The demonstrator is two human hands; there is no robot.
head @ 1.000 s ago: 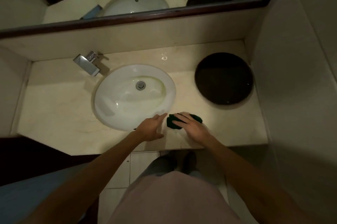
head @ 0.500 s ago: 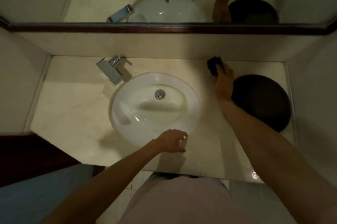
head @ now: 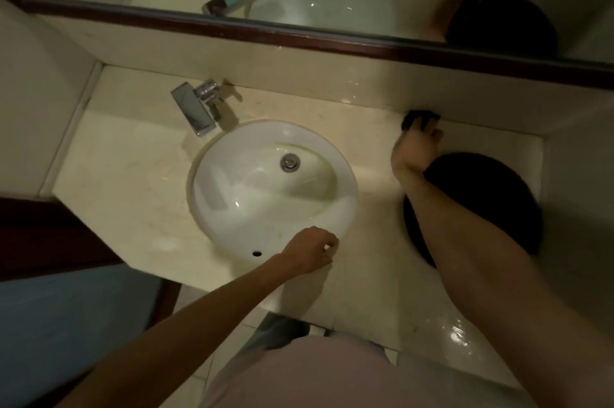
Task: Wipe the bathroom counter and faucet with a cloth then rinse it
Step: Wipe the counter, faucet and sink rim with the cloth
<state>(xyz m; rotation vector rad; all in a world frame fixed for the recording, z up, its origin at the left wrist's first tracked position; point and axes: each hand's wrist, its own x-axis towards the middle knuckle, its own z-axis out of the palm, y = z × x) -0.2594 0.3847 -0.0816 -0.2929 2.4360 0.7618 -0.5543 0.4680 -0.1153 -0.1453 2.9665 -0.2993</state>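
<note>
right hand [head: 415,150] grip clamped on dark cloth [head: 419,119], pressed to table [head: 133,181] at back wall, behind-right of sink [head: 272,185] | left hand [head: 310,249] fingers loosely curled, empty, at sink's front rim | faucet [head: 196,107] behind-left of sink | black round lid [head: 498,195] right of sink
</note>
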